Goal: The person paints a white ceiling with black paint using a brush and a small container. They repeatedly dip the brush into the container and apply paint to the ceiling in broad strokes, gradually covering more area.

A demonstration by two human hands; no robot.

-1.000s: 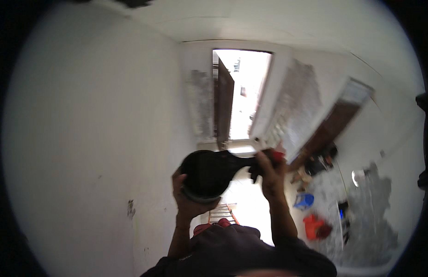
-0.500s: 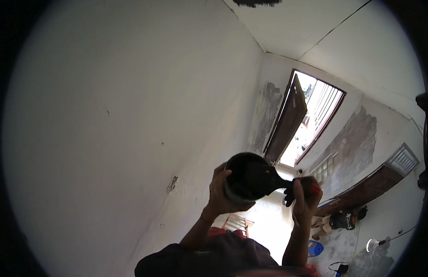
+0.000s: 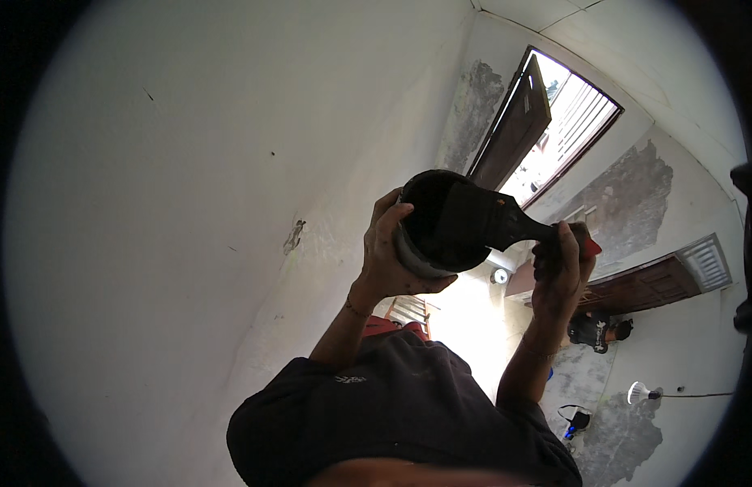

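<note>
My left hand (image 3: 382,252) is wrapped round the side of a dark round tub (image 3: 429,265), its thumb at the rim and fingers along the wall. The tub is tilted so its dark mouth faces me. My right hand (image 3: 564,272) grips the dark handle of a wide paintbrush (image 3: 512,227), with something red showing by the fingers. The broad brush head lies across the tub's mouth. Whether its bristles touch the inside, or what the tub holds, is too dark to tell.
A pale wall (image 3: 173,243) with a chipped patch (image 3: 295,236) fills the left. An open brown door (image 3: 518,126) stands at a bright doorway. At right are another brown door (image 3: 648,286), a person (image 3: 591,331) and a light bulb (image 3: 638,393). A wooden chair (image 3: 410,312) is below.
My hands, the tub and the brush now appear higher in the picture. The room has shifted upward too, and more of my torso shows. Both hands keep their holds.
</note>
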